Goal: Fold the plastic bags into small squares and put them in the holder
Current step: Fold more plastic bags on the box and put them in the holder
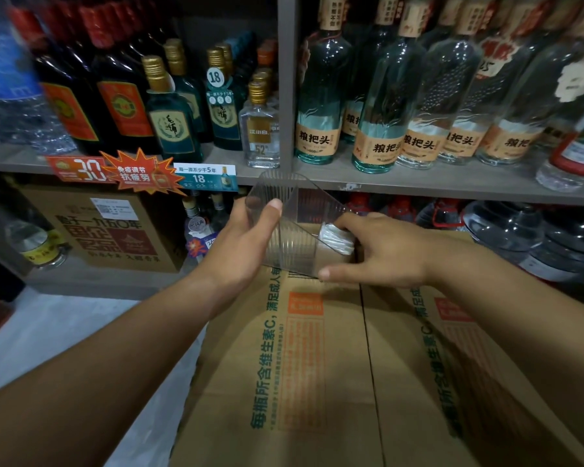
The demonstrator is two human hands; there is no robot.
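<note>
My left hand (pixel 246 244) grips a clear ribbed plastic holder (pixel 284 227), thumb on top, and holds it tilted above a cardboard box. A small folded white plastic bag (pixel 336 239) sits at the holder's right end. My right hand (pixel 385 251) reaches in from the right. Its index finger lies straight on top of the folded bag and its thumb is stretched out along the holder's lower edge. The other fingers of that hand are hidden behind the bag and holder.
A large brown cardboard box (pixel 317 365) with green print lies under my hands. Behind it is a grey shelf (pixel 418 187) packed with glass liquor bottles (pixel 378 106), price tags (pixel 142 176) and another carton (pixel 115 230). Pale floor (pixel 64 332) shows at the left.
</note>
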